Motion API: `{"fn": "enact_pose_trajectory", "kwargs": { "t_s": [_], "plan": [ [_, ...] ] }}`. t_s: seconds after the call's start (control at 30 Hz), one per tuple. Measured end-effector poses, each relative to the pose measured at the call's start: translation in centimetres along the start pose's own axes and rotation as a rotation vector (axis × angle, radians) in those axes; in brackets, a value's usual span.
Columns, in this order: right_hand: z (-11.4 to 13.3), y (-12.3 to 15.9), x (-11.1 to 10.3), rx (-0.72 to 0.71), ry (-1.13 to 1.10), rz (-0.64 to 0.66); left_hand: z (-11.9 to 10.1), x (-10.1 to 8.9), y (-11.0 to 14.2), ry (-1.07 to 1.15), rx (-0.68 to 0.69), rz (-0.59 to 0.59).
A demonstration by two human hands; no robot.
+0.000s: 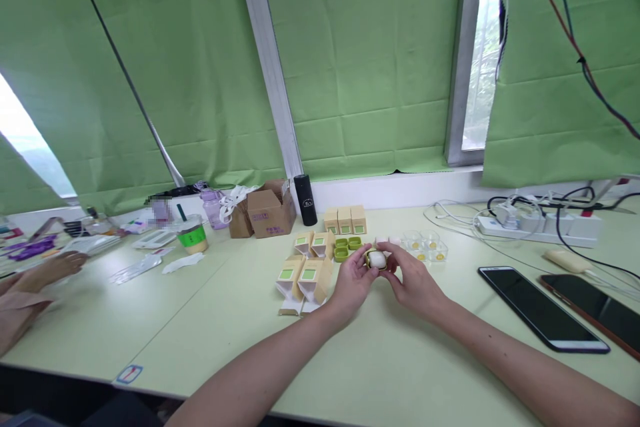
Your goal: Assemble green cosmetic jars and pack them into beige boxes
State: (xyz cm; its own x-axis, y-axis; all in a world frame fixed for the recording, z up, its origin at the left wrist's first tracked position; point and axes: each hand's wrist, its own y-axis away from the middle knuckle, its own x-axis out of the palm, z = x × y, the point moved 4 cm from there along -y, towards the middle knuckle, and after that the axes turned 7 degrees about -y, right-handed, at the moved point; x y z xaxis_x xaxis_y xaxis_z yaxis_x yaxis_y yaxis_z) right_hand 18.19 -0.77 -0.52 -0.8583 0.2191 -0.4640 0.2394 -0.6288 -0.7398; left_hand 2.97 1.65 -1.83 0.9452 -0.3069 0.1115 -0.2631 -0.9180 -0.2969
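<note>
Above the table, my left hand (351,285) and my right hand (414,278) hold a small green cup (376,259) between their fingertips. A white rounded piece fills the cup's opening; its kind I cannot make out. Just behind my left fingers sits a group of square green cups (342,254). Clear cups with yellow centres (431,248) stand beyond my right hand, partly covered by it. Left of my hands lie small cream boxes with green labels (309,275), the nearer ones with open flaps. More closed cream boxes (345,221) stand behind.
Two phones (543,307) lie at the right, near a white power strip (550,230) with tangled cables. A cardboard box (270,213), black cylinder (305,200) and drink cup (191,235) stand further back. Another person's hand (57,268) is at the far left.
</note>
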Motion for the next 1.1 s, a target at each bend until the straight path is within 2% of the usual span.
{"fn": "enact_pose_trajectory", "kwargs": {
  "t_s": [0.17, 0.27, 0.43, 0.6, 0.8, 1.1],
  "plan": [
    [-0.2, -0.1, -0.1, 0.085, -0.031, 0.015, -0.8, 0.1, 0.4, 0.012, -0.007, 0.072],
    [-0.2, -0.2, -0.2, 0.123, -0.057, 0.016, -1.3, 0.0, 0.6, 0.007, 0.002, 0.069],
    [-0.2, -0.5, -0.5, 0.175, -0.119, -0.034, -1.3, -0.9, 0.3, -0.109, 0.017, -0.032],
    [-0.9, -0.7, -0.6, 0.281, -0.315, -0.102, -1.5, -1.7, 0.1, -0.336, 0.058, -0.156],
    [-1.6, -0.8, -0.4, 0.385, -0.564, -0.122, -3.0, -1.5, 0.8, -0.642, 0.3, -0.184],
    [-0.9, -1.0, -0.1, 0.525, -0.771, -0.119, -4.4, -0.7, 1.8, -1.079, 0.652, -0.06]
  ]
}}
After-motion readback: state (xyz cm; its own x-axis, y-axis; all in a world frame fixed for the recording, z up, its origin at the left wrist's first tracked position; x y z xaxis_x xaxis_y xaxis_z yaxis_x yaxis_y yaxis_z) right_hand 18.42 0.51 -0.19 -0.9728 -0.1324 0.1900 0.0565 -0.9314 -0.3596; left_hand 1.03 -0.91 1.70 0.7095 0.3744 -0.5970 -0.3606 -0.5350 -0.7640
